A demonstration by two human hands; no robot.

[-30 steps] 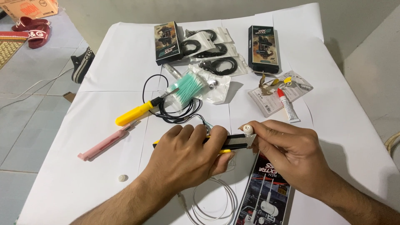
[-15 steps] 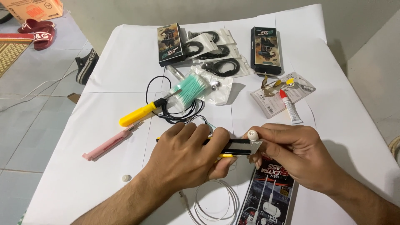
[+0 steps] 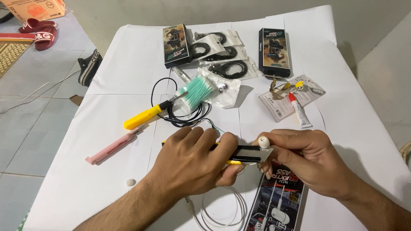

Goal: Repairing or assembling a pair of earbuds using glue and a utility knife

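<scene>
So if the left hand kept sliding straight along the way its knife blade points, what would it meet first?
Probably the white earbud pinched in the right hand: the left hand holds a utility knife whose blade tip already sits right at it. Whether blade and earbud touch is unclear.

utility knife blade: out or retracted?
Out. The utility knife in the left hand shows bare grey blade reaching the white earbud held by the right hand.
</scene>
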